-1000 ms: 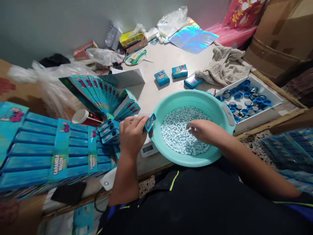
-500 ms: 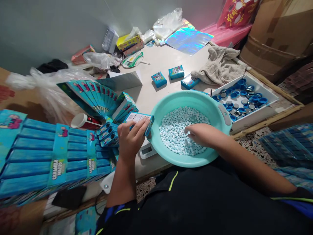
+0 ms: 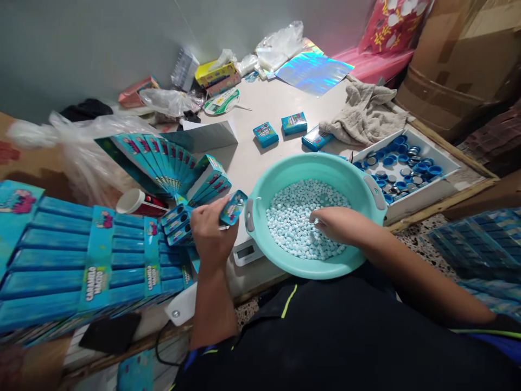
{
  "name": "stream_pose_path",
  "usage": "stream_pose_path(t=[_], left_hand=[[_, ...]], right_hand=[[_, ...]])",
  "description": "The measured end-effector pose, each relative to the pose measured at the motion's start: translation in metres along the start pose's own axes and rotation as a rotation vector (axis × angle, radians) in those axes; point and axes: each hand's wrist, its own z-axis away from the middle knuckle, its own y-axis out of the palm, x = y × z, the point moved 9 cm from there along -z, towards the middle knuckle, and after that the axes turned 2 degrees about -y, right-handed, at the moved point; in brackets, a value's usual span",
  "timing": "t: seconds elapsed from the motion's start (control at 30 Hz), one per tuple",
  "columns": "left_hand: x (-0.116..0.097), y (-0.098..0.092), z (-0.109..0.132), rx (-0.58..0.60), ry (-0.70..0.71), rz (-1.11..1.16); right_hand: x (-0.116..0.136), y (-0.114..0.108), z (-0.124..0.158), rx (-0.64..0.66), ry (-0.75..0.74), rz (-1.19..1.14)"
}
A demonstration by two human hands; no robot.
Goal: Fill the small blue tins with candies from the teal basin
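My left hand (image 3: pixel 210 231) is shut on a small blue candy box (image 3: pixel 233 207), which it holds tilted just left of the basin rim. A round teal plastic basin (image 3: pixel 309 164) sits on a digital scale (image 3: pixel 246 253) and is filled with pale blue candies (image 3: pixel 291 228). My right hand (image 3: pixel 340 225) rests in the candies, its fingertips among them, so I cannot tell whether it holds any. Close behind my left hand stands a stack of small blue boxes (image 3: pixel 177 224).
Blue display cartons (image 3: pixel 52 260) cover the left side, with a fanned carton (image 3: pixel 157 163) behind. A white tray (image 3: pixel 417 198) of blue and silver lids stands right of the basin. Several small boxes, a crumpled towel (image 3: pixel 362 114) and plastic bags lie around the table.
My left hand has turned the small box and tilted it up, lifting it slightly off the basin rim. My right hand has shifted only slightly among the candies.
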Motion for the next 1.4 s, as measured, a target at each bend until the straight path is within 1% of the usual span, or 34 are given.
stream_pose_path(t=[0.07,0.13,0.2,0.27,0.33,0.4,0.47,0.53,0.63,0.73,0.9,0.97,1.07,1.13,1.17,1.23,1.27,1.33,1.37,1.4], left_hand=[[0.033,0.005,0.014,-0.08,-0.31,0.216],[0.059,0.022,0.032,-0.088,-0.56,0.423],[0.075,0.043,0.045,-0.024,-0.686,0.569],[0.086,0.057,0.053,0.05,-0.736,0.658],[0.092,0.063,0.056,0.09,-0.723,0.735],[0.092,0.059,0.054,0.066,-0.648,0.785],[0.09,0.047,0.05,-0.013,-0.563,0.791],[0.089,0.033,0.047,-0.113,-0.517,0.775],[0.093,0.015,0.047,-0.228,-0.517,0.724],[0.099,0.003,0.048,-0.28,-0.533,0.669],[0.104,0.002,0.05,-0.23,-0.572,0.614],[0.107,-0.001,0.052,-0.28,-0.579,0.632],[0.11,-0.007,0.052,-0.394,-0.555,0.701],[0.103,-0.013,0.048,-0.429,-0.516,0.712],[0.096,-0.017,0.045,-0.441,-0.489,0.694],[0.069,-0.026,0.038,-0.447,-0.405,0.603],[0.049,-0.031,0.034,-0.442,-0.347,0.533],[-0.001,-0.032,0.025,-0.376,-0.204,0.386],[-0.031,-0.027,0.021,-0.311,-0.109,0.348],[-0.061,-0.015,0.016,-0.194,-0.018,0.374]], right_hand=[[-0.002,0.004,0.0,0.029,-0.001,0.014],[-0.002,0.008,-0.001,0.056,-0.013,0.022],[0.0,0.012,0.0,0.077,-0.041,0.026],[0.004,0.016,0.001,0.111,-0.067,0.045],[0.008,0.02,0.002,0.148,-0.091,0.081],[0.01,0.023,0.002,0.17,-0.101,0.107],[0.012,0.025,0.001,0.179,-0.119,0.102],[0.012,0.027,-0.001,0.189,-0.128,0.086],[0.007,0.03,-0.004,0.196,-0.093,0.072],[0.004,0.03,-0.005,0.175,-0.076,0.058],[0.008,0.027,-0.003,0.152,-0.116,0.086],[0.012,0.025,-0.001,0.152,-0.125,0.088],[0.015,0.02,-0.001,0.148,-0.108,0.06],[0.016,0.018,0.0,0.133,-0.104,0.038],[0.016,0.017,-0.001,0.12,-0.112,0.03],[0.015,0.014,-0.001,0.081,-0.138,0.009],[0.013,0.013,-0.002,0.049,-0.154,-0.002],[0.007,0.007,-0.003,-0.049,-0.17,-0.017],[0.003,0.003,-0.003,-0.106,-0.172,-0.02],[0.0,-0.002,-0.003,-0.168,-0.169,-0.021]])
